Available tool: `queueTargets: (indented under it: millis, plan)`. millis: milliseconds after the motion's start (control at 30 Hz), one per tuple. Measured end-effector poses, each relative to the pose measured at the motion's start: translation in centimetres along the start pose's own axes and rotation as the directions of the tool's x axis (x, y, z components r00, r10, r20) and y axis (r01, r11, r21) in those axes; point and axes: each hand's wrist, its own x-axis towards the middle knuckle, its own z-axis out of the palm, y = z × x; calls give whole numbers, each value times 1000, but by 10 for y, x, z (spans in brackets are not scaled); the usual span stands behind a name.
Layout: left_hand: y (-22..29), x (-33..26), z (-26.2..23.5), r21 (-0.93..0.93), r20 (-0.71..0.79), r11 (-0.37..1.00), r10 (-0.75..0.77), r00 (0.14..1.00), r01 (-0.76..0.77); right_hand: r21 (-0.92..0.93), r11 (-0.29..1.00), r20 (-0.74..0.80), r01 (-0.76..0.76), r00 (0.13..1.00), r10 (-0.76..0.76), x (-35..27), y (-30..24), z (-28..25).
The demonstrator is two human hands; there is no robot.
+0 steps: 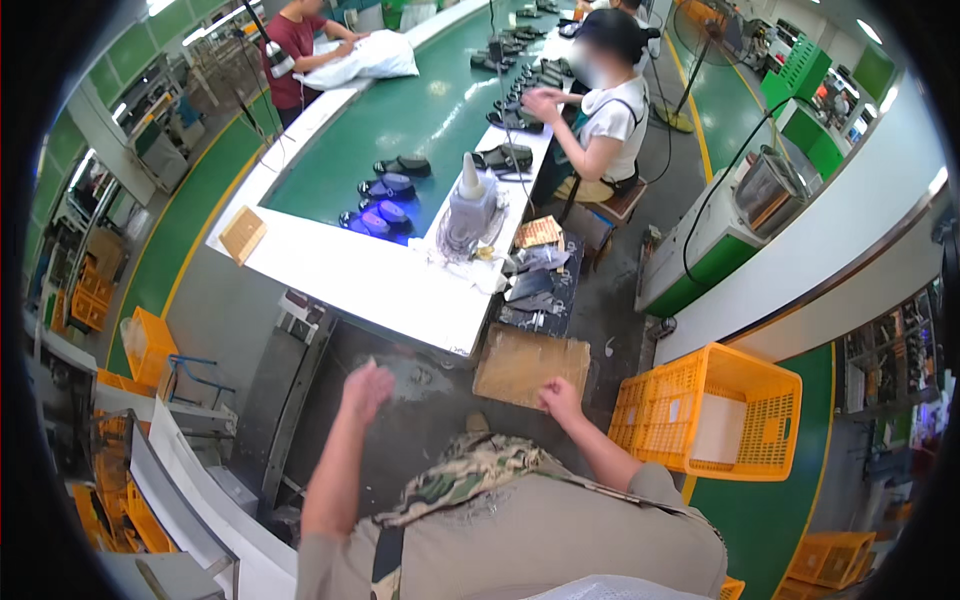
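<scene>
My left hand (pixel 368 390) hovers in front of the white table end (pixel 360 300), fingers loosely bent and partly apart, with nothing seen in it. My right hand (pixel 561 400) is raised above a worn brown board (pixel 530 366), its fingers curled in with no object visible. On the green conveyor belt (pixel 330 150) beyond, several dark sandals stand, the closest a sandal (pixel 378 218) under bluish light. A white-capped squeeze bottle (pixel 470 205) stands in a clear plastic container on the table's right edge. Both hands are apart from these things.
A yellow crate (pixel 710 415) stands to my right. A low dark stand (pixel 545 290) with tools and papers adjoins the table. A seated person (pixel 605 130) works along the right side; another person (pixel 300 60) handles a white sack (pixel 370 57) at far left. Machine frames are at left.
</scene>
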Motion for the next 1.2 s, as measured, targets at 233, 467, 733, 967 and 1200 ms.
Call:
queueTargets:
  millis: [233,467,733,967,1200]
  plan:
    - [95,185,22,24,105,1000,-14,994,11,101,927,44,361,929,-367,66,-181,98]
    - [169,318,71,126,67,992,-40,997,31,-6,487,341,873,460,-820,1,-439,181]
    - [205,442,73,232,93,960,-185,978,160,61,490,311,870,450,-837,0,-473,200]
    - [230,472,85,177,23,953,-253,967,245,81,433,283,898,396,-874,52,-527,287]
    - [224,504,74,19,-71,913,-405,912,407,191,411,306,891,343,-888,66,-562,350]
